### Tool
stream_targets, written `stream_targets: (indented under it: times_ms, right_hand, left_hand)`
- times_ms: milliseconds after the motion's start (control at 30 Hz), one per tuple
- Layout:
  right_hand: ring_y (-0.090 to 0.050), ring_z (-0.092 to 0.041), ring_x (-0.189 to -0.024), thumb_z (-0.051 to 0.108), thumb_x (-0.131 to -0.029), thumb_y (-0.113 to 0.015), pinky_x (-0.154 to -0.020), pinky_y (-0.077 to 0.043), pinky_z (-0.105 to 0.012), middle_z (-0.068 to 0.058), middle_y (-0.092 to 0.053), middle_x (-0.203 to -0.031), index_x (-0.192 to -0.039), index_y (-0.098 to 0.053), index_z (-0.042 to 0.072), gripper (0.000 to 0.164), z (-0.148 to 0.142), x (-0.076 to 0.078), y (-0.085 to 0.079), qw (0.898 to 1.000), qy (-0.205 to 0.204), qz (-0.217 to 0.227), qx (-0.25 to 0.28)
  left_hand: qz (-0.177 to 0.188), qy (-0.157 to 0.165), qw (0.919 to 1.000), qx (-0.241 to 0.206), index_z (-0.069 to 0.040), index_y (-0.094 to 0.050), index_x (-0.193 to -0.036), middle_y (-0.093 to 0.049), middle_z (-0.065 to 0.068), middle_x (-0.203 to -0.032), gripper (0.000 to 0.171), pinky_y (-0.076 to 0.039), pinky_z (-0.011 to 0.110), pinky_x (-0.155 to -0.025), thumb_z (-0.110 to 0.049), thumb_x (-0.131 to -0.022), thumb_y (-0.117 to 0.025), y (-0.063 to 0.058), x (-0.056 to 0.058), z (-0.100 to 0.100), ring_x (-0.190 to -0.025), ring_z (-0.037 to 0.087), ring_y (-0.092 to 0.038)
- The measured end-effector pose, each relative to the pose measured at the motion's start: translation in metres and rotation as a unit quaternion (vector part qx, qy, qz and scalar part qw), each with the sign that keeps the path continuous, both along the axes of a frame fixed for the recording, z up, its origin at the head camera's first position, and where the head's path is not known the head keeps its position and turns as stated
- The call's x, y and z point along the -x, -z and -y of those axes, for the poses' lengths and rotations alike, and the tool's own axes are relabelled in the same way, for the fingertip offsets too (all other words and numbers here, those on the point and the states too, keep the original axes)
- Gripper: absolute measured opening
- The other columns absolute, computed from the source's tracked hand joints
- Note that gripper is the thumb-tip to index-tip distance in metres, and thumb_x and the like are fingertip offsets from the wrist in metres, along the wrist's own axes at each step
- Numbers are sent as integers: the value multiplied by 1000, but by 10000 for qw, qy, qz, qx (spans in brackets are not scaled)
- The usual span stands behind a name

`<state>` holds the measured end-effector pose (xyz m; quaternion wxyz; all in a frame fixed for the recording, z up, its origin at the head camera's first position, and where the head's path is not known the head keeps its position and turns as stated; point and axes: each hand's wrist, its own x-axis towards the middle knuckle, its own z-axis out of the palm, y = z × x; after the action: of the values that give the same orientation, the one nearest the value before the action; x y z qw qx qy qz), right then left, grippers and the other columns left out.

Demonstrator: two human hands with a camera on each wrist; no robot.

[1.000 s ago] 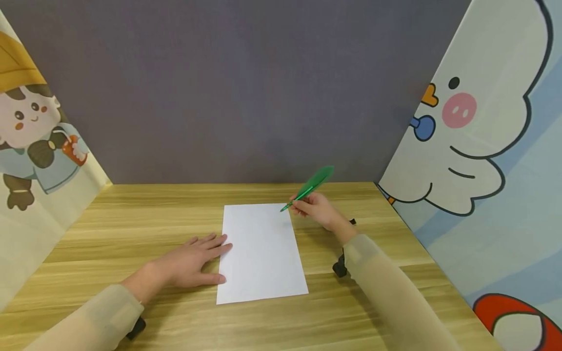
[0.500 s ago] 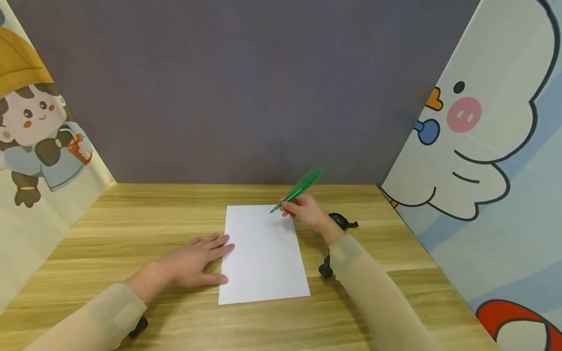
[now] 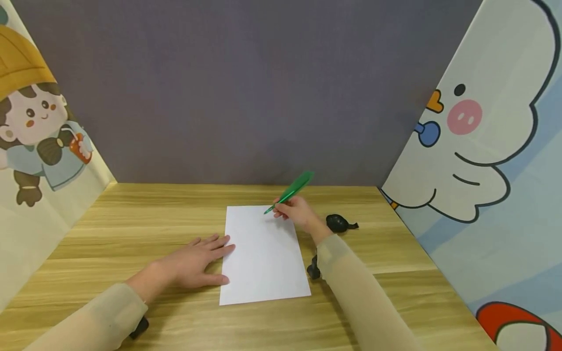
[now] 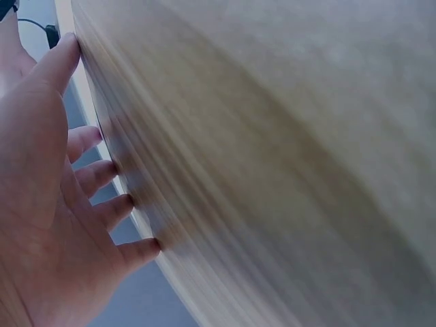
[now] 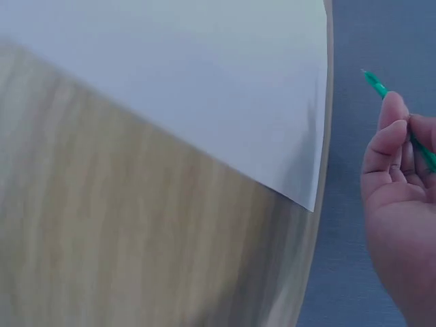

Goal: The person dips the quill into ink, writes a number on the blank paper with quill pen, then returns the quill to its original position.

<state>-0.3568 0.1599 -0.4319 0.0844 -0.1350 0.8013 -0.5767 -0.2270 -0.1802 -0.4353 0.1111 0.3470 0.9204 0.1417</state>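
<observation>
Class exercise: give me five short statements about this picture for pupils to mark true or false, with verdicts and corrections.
1. The right hand holds a green feather pen. True.
2. The left hand touches the white paper. True.
3. The paper is covered in writing. False: it looks blank.
4. The pen's tip points to the person's right. False: it points left and towards the person.
5. The rounded black object lies left of the paper. False: it lies right.

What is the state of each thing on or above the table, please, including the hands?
Paper: on the table, no visible marks.
Green feather pen: tilted, tip raised off the paper.
Left hand: spread out, touching the paper's left edge.
Right hand: pinching the pen.
Black object: lying right of the paper.
</observation>
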Motion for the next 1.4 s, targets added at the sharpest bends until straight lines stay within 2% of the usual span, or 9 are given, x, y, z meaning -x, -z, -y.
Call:
stream_targets:
  times_ms: [200,433,1100,1400]
  right_hand:
    - [-74,-8,-87,9,-113,-60,-78,-57,-23,-14,-80,-108,-137,-67,-12,32,5,2,6,9999,52,126,76]
    - [-73,-8,-86,8,-112,-62,-78,-56,-23,-12,-80,-105,-134,-70,-9,29,12,3,6,9998,153,132,79]
    - [-68,-13,-81,9,-111,-63,-74,-53,-24,-17,-80,-101,-126,-73,-8,25,22,6,14,9993,334,71,-133]
    - [-70,-12,-81,7,-111,-62,-73,-55,-22,-19,-81,-103,-127,-72,-10,25,26,6,15,9994,316,-20,-125]
  left_hand:
    - [-8,-13,10000,13,-15,-40,-172,-30,16,-181,92,-25,75,-130,-73,-103,-59,-1,-1,0,-167,48,-26]
    - [4,-8,10000,15,-15,-40,-172,-30,16,-181,92,-26,77,-129,-74,-103,-59,-2,-1,-1,-167,48,-26]
    - [-1,-48,10000,46,-16,-40,-172,-29,16,-181,93,-25,77,-129,-75,-103,-59,0,-1,-2,-167,48,-25]
    - [-47,-51,10000,14,-16,-41,-171,-30,16,-181,91,-25,77,-129,-73,-103,-60,0,-1,-2,-167,48,-26]
